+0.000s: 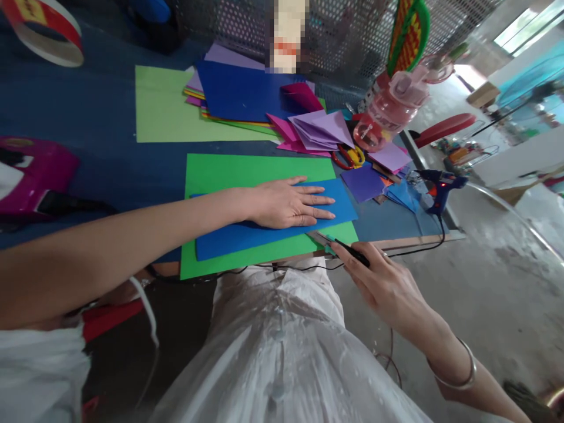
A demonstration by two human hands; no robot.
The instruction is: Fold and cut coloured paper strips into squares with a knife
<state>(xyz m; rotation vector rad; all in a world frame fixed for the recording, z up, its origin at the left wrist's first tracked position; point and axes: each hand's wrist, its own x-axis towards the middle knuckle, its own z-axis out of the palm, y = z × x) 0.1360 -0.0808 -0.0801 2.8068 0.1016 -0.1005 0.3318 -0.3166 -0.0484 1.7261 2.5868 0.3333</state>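
My left hand lies flat with fingers spread on a blue sheet of paper. Beneath that sheet is a larger green sheet, which reaches the table's front edge. The blue paper lies slightly askew on the green one and looks folded, though I cannot be sure. In my right hand is a utility knife with a black and teal handle. Its blade tip points left and rests at or just above the green sheet, close to the blue paper's near edge.
Behind lie a pale green sheet, a dark blue sheet and folded purple papers. Scissors, a pink bottle and a corded glue gun stand or lie to the right. A tape roll is far left.
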